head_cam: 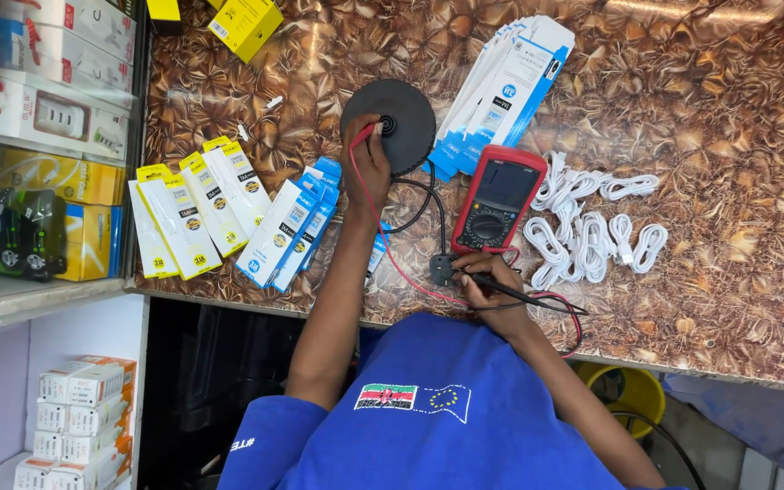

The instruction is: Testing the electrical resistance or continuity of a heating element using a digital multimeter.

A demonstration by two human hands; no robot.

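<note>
My left hand [367,168] presses the tip of a red test probe onto the centre socket of a round black appliance base [401,122] on the patterned counter. My right hand [487,283] holds a black test probe against the black mains plug [441,269] of that base, near the counter's front edge. Between the two hands a black cord runs from the base to the plug. A red and grey multimeter [499,200] lies just beyond my right hand, and its red and black leads loop to both probes.
Bundled white cables [592,227] lie to the right of the meter. Flat cable packs lie at the left, yellow-white [188,218] and blue-white [288,231], with a blue-white stack [505,86] at the back. A glass cabinet of boxes [47,136] stands left; a yellow bucket [632,390] sits below.
</note>
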